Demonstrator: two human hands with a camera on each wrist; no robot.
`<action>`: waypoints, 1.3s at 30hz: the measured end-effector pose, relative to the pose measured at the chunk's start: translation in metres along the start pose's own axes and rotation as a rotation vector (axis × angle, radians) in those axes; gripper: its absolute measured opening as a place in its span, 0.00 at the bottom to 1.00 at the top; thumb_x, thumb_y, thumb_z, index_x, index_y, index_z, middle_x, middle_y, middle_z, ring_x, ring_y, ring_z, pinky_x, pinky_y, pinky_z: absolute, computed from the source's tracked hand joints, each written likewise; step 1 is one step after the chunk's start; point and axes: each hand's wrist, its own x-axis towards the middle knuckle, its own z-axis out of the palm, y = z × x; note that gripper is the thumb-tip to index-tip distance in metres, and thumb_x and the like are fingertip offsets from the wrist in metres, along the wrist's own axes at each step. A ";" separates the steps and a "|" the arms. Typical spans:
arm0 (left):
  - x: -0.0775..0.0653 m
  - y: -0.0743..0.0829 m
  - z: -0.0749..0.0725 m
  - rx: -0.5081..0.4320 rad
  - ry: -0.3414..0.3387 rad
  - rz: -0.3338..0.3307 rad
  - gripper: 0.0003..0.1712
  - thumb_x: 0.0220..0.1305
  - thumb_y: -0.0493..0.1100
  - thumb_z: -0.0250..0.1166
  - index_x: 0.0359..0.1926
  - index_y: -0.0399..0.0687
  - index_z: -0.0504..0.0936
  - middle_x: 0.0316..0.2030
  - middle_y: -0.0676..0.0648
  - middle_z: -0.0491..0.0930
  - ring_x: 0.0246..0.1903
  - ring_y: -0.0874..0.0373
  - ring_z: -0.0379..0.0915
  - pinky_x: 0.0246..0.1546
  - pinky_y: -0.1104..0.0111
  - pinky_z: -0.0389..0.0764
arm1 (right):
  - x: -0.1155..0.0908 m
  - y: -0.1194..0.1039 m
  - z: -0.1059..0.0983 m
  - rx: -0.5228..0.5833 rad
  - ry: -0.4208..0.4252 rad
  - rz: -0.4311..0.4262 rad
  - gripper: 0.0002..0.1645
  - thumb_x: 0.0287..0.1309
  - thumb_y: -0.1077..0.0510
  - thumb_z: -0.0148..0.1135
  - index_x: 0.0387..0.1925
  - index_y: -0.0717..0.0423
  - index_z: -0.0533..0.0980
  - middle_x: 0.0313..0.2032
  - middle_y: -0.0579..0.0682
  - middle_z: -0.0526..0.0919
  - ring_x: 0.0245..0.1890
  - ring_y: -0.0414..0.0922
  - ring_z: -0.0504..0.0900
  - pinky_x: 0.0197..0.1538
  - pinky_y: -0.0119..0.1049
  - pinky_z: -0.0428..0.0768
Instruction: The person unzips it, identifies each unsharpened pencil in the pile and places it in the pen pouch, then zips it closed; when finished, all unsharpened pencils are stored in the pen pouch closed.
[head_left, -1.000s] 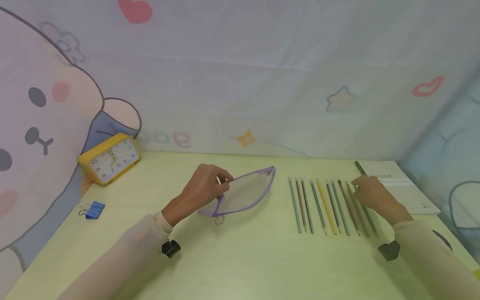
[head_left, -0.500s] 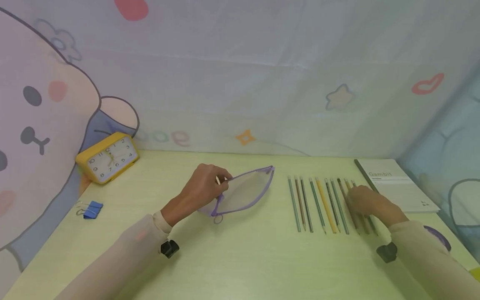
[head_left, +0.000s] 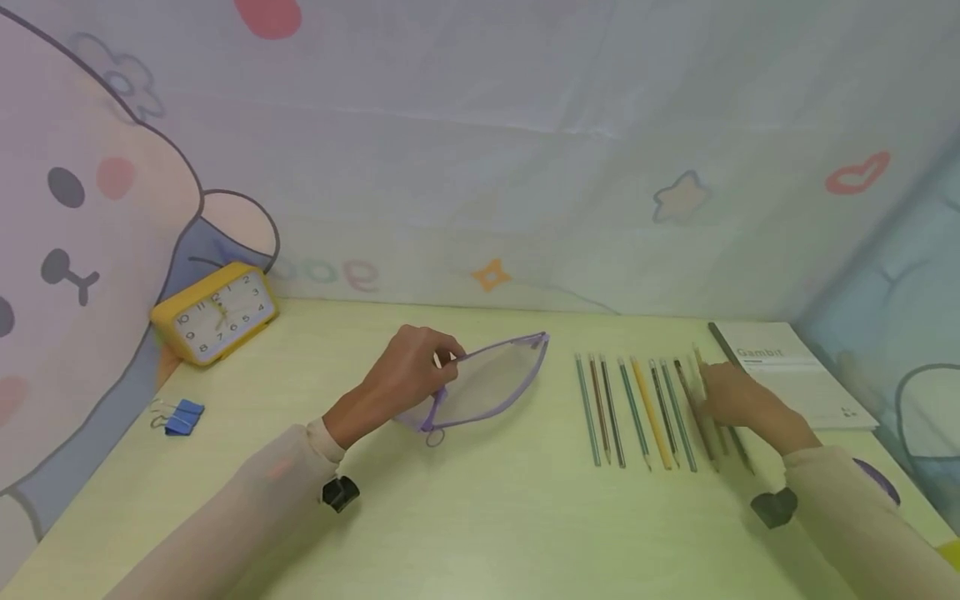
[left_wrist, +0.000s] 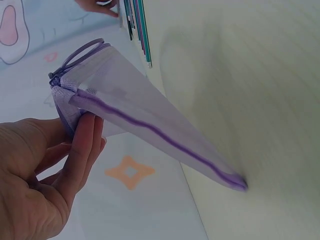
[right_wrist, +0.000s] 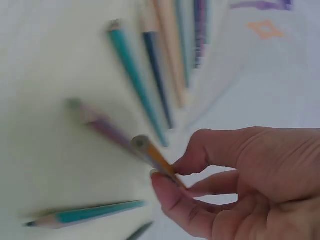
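Note:
My left hand [head_left: 416, 367] pinches the zipper end of a purple-trimmed mesh pouch [head_left: 495, 383] and holds it tilted, its far corner resting on the table. In the left wrist view my fingers [left_wrist: 82, 145] grip the pouch [left_wrist: 145, 125] at its corner. A row of several pencils [head_left: 637, 408] lies right of the pouch. My right hand [head_left: 712, 393] is at the right end of that row. In the right wrist view it [right_wrist: 170, 175] pinches an orange pencil [right_wrist: 155, 157], lifted off the table above the others [right_wrist: 150, 75].
A white notebook [head_left: 795, 375] lies right of the pencils by the table's edge. A yellow alarm clock [head_left: 213, 312] stands at the back left, with a blue binder clip [head_left: 180, 415] in front of it. A patterned fabric wall closes the back and sides.
My right hand slid a little toward me along the rightmost pencils and now has one pinched and raised. My left hand and the pouch have stayed put.

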 end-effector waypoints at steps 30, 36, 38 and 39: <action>0.006 0.023 0.020 -0.072 -0.019 -0.080 0.13 0.60 0.31 0.62 0.45 0.36 0.87 0.30 0.40 0.88 0.13 0.67 0.78 0.19 0.74 0.80 | 0.028 -0.198 0.023 0.907 -0.323 -0.171 0.50 0.64 0.54 0.62 0.79 0.61 0.48 0.55 0.61 0.82 0.54 0.48 0.84 0.68 0.49 0.74; 0.009 0.026 0.024 -0.074 -0.020 -0.063 0.13 0.60 0.31 0.62 0.45 0.34 0.86 0.30 0.40 0.88 0.13 0.66 0.79 0.20 0.74 0.80 | 0.062 -0.206 0.026 0.854 -0.286 -0.196 0.23 0.62 0.60 0.58 0.59 0.60 0.73 0.46 0.57 0.87 0.45 0.46 0.86 0.55 0.42 0.80; 0.010 0.026 0.024 -0.069 -0.017 -0.053 0.13 0.61 0.31 0.62 0.45 0.33 0.86 0.30 0.40 0.88 0.13 0.66 0.79 0.20 0.74 0.79 | 0.068 -0.208 0.027 0.843 -0.276 -0.163 0.23 0.60 0.61 0.59 0.57 0.60 0.73 0.41 0.53 0.88 0.41 0.44 0.85 0.52 0.39 0.80; 0.011 0.026 0.024 -0.067 -0.016 -0.051 0.13 0.61 0.31 0.62 0.45 0.33 0.86 0.30 0.40 0.88 0.13 0.67 0.79 0.20 0.74 0.79 | 0.070 -0.209 0.027 0.840 -0.271 -0.145 0.24 0.59 0.62 0.59 0.58 0.60 0.72 0.38 0.51 0.88 0.40 0.44 0.84 0.52 0.38 0.80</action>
